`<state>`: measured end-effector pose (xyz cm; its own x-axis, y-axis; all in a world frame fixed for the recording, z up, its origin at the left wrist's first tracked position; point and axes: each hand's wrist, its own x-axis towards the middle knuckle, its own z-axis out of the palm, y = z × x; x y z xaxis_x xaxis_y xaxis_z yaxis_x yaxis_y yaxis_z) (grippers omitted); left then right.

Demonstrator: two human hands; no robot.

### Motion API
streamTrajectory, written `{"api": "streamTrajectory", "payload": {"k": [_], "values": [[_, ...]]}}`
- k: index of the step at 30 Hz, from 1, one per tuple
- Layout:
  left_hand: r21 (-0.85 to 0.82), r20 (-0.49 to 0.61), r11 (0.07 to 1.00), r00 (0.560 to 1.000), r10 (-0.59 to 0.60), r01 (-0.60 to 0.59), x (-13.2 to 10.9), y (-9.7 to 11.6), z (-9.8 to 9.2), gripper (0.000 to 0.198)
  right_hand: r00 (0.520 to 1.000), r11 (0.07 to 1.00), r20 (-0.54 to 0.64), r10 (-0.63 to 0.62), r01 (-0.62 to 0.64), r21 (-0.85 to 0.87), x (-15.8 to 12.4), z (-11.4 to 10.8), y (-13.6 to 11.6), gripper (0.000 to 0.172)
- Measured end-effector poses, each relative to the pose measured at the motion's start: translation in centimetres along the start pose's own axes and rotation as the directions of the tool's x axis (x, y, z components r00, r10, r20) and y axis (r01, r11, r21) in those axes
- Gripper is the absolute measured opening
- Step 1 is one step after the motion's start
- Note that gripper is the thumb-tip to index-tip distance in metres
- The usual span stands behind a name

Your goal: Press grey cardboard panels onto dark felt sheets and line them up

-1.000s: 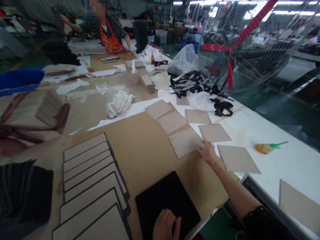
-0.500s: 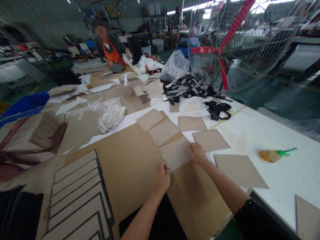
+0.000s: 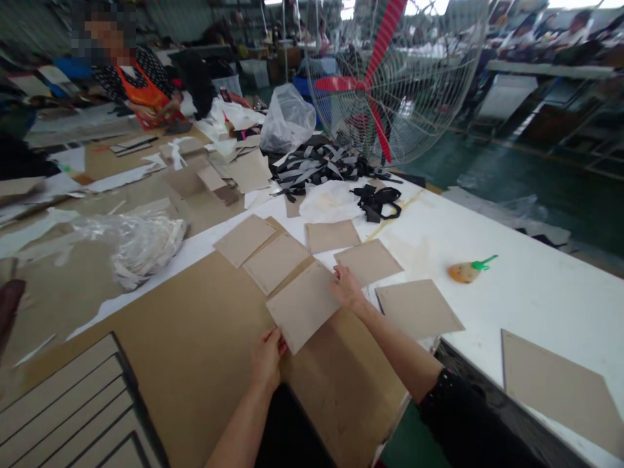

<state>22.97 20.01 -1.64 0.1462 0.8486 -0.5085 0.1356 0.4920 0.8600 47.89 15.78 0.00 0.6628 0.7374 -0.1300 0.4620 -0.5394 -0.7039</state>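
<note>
A grey-brown cardboard panel (image 3: 305, 307) is held between my two hands, tilted slightly over a large brown board (image 3: 180, 338). My left hand (image 3: 268, 356) pinches its near-left corner with thumb and fingers. At the right edge, the fingers of my right hand (image 3: 347, 287) are closed on the panel. Just beyond it lie two similar panels, one panel (image 3: 275, 262) partly overlapped and another panel (image 3: 244, 240) farther off. To the right, more panels rest on the white tabletop, including a small panel (image 3: 333, 236), a panel (image 3: 369, 262) and a larger panel (image 3: 420, 308).
Black-edged panels (image 3: 68, 416) overlap in a row at lower left. A squeeze bottle (image 3: 465, 272) with a green nozzle lies on the white table (image 3: 526, 292). Black strips (image 3: 322, 159), a plastic bag (image 3: 141, 244) and a large fan (image 3: 363, 84) are farther back. A co-worker (image 3: 141, 91) stands across the table.
My view has turned right, so the table's things sit farther left. Both hands still hold the panel, which now appears slightly raised at its near side.
</note>
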Motion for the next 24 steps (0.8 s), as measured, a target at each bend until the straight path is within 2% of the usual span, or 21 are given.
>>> {"api": "streamTrajectory", "payload": {"k": [1, 3, 5, 7, 8, 9, 11, 13, 14, 16, 19, 21, 23, 24], "values": [[-0.037, 0.000, 0.999, 0.999, -0.033, 0.033, -0.5, 0.5, -0.1, 0.034, 1.000, 1.000, 0.007, -0.016, 0.016, 0.018, -0.3, -0.4, -0.3, 0.046], [-0.105, -0.004, 0.994, 1.000, -0.023, 0.023, -1.9, 1.6, -0.6, 0.038, 0.998, 0.997, 0.021, -0.052, 0.051, 0.053, -1.3, -1.4, -0.9, 0.041], [-0.178, -0.021, 0.984, 1.000, 0.001, -0.004, -3.5, 2.7, -1.3, 0.039, 0.991, 0.991, -0.056, -0.124, 0.127, 0.053, -3.0, -2.7, -1.5, 0.040], [-0.221, -0.058, 0.974, 0.998, 0.030, -0.042, -5.1, 3.6, -2.0, 0.038, 0.932, 0.959, -0.231, -0.280, 0.284, -0.016, -5.4, -4.0, -2.2, 0.047], [-0.239, -0.076, 0.970, 0.996, 0.038, -0.055, -5.7, 3.9, -2.4, 0.037, 0.891, 0.925, -0.255, -0.376, 0.376, -0.047, -7.0, -4.6, -2.6, 0.051], [-0.260, -0.089, 0.963, 0.995, 0.044, -0.066, -6.3, 4.1, -2.7, 0.036, 0.854, 0.879, -0.210, -0.475, 0.471, -0.071, -8.7, -5.0, -3.1, 0.055], [-0.310, -0.097, 0.948, 0.994, 0.046, -0.074, -7.5, 4.5, -3.4, 0.032, 0.779, 0.773, -0.005, -0.627, 0.621, -0.133, -12.5, -5.2, -4.4, 0.061], [-0.365, -0.091, 0.929, 0.995, 0.030, -0.062, -8.8, 4.9, -4.0, 0.029, 0.716, 0.678, 0.161, -0.680, 0.697, -0.234, -15.9, -4.6, -5.8, 0.057], [-0.386, -0.082, 0.921, 0.996, 0.024, -0.053, -9.5, 5.2, -4.2, 0.028, 0.703, 0.643, 0.196, -0.683, 0.707, -0.296, -17.2, -4.1, -6.5, 0.052], [-0.405, -0.038, 0.912, 0.998, 0.044, -0.055, -11.0, 6.2, -4.6, 0.027, 0.696, 0.593, 0.191, -0.692, 0.699, -0.399, -19.0, -3.1, -7.6, 0.041], [-0.347, 0.095, 0.937, 0.992, 0.082, -0.044, -12.8, 8.1, -6.2, 0.032, 0.669, 0.570, 0.082, -0.739, 0.686, -0.453, -19.4, -2.9, -8.7, 0.035], [-0.236, 0.138, 0.971, 0.987, 0.076, -0.042, -13.5, 8.6, -8.2, 0.045, 0.641, 0.596, -0.062, -0.765, 0.667, -0.447, -19.0, -3.8, -8.9, 0.032], [-0.044, 0.062, 0.990, 0.989, 0.136, -0.134, -14.2, 7.3, -10.8, 0.051, 0.639, 0.693, -0.282, -0.716, 0.599, -0.401, -18.7, -5.2, -8.6, 0.023], [0.092, -0.001, 0.975, 0.979, 0.205, -0.204, -14.8, 5.9, -12.1, 0.049, 0.644, 0.755, -0.394, -0.656, 0.550, -0.357, -18.8, -6.1, -8.2, 0.015]]}}
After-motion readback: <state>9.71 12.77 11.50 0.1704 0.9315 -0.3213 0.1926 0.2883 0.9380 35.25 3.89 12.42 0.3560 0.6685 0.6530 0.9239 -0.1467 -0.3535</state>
